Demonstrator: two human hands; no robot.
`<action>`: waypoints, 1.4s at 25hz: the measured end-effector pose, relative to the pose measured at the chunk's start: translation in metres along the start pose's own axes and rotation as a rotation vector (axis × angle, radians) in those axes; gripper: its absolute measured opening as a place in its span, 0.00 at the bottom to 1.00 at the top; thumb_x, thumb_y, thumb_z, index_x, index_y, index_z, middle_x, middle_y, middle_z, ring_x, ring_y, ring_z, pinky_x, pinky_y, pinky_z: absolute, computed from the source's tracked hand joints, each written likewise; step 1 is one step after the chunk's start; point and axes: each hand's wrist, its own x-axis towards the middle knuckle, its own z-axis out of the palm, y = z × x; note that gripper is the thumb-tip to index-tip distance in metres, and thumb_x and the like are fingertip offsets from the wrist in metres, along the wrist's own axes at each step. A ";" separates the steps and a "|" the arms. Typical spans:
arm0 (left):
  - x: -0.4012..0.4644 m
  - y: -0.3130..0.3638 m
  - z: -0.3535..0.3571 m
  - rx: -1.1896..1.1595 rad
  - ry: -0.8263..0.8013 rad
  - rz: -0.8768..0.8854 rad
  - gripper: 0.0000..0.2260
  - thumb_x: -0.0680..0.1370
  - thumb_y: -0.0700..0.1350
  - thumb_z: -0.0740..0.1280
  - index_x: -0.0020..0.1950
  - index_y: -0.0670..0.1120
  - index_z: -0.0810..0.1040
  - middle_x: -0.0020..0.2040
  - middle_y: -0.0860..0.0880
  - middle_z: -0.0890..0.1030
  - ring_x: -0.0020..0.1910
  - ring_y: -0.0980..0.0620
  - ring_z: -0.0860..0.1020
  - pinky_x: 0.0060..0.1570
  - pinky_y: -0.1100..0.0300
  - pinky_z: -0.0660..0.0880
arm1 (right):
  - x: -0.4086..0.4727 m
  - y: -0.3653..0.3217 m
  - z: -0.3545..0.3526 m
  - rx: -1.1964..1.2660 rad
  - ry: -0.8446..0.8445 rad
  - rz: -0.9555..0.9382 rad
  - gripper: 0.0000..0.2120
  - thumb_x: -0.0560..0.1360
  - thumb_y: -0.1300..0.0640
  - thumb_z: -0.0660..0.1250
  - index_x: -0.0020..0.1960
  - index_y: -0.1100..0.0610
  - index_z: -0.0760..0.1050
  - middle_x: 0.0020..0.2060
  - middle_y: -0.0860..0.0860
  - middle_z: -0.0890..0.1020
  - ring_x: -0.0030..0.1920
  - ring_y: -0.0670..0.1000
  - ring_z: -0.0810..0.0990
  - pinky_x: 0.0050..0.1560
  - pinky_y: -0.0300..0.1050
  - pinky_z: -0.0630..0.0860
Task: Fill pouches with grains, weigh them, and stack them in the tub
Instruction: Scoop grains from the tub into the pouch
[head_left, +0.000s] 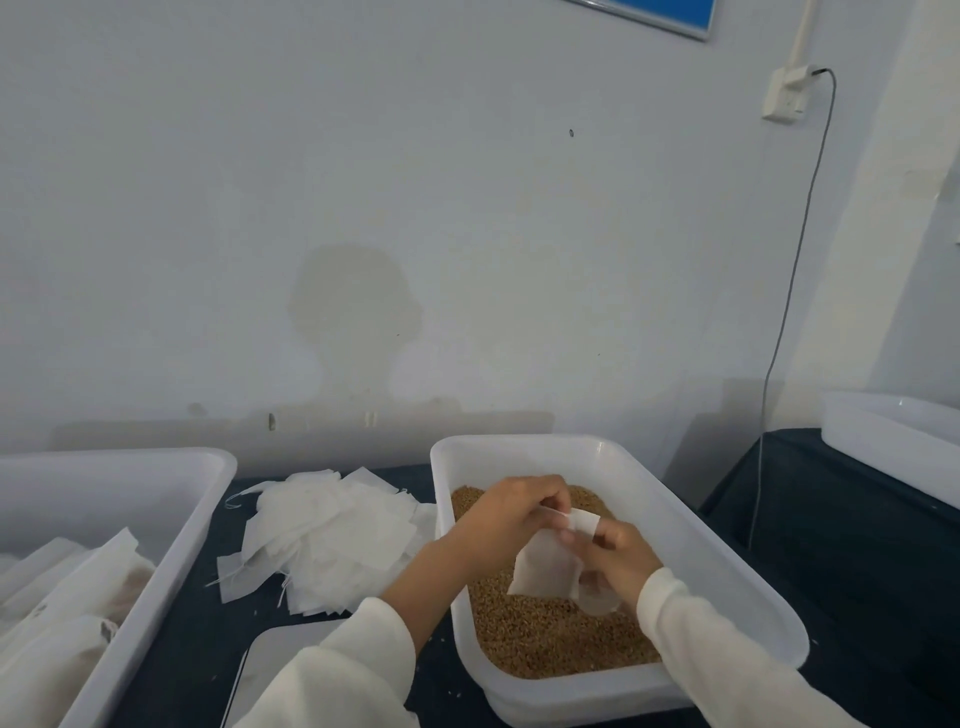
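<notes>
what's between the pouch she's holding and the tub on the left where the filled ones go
Nothing tall. Both hands, left hand and right hand, hold the pouch over the grain tub. Between it and the left tub lie only the flat pile of empty pouches, the scale and both tubs' rims.

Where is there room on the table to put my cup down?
Bare dark table lies right of the grain tub, before the far white tub. Crowded: the empty pouch pile and the scale fill the gap to the left tub.
</notes>
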 end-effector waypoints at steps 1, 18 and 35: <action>-0.004 0.000 0.001 -0.058 0.081 -0.029 0.02 0.77 0.40 0.66 0.48 0.45 0.74 0.46 0.50 0.78 0.43 0.57 0.75 0.44 0.62 0.72 | -0.001 -0.003 0.002 -0.004 0.027 -0.017 0.09 0.73 0.57 0.70 0.53 0.54 0.81 0.42 0.53 0.84 0.46 0.54 0.80 0.49 0.58 0.80; -0.147 -0.008 -0.069 -0.106 0.636 -0.286 0.12 0.74 0.43 0.71 0.33 0.45 0.73 0.27 0.51 0.73 0.28 0.55 0.70 0.30 0.63 0.68 | -0.069 -0.058 0.148 -0.267 -0.114 -0.194 0.20 0.71 0.50 0.72 0.61 0.53 0.75 0.54 0.48 0.81 0.55 0.48 0.79 0.58 0.44 0.75; -0.214 -0.077 -0.062 0.022 0.538 -0.563 0.07 0.73 0.46 0.72 0.41 0.47 0.74 0.35 0.52 0.78 0.34 0.58 0.74 0.35 0.67 0.69 | -0.048 0.015 0.210 -0.438 -0.173 -0.334 0.11 0.73 0.57 0.69 0.35 0.49 0.71 0.32 0.46 0.77 0.36 0.44 0.74 0.37 0.31 0.68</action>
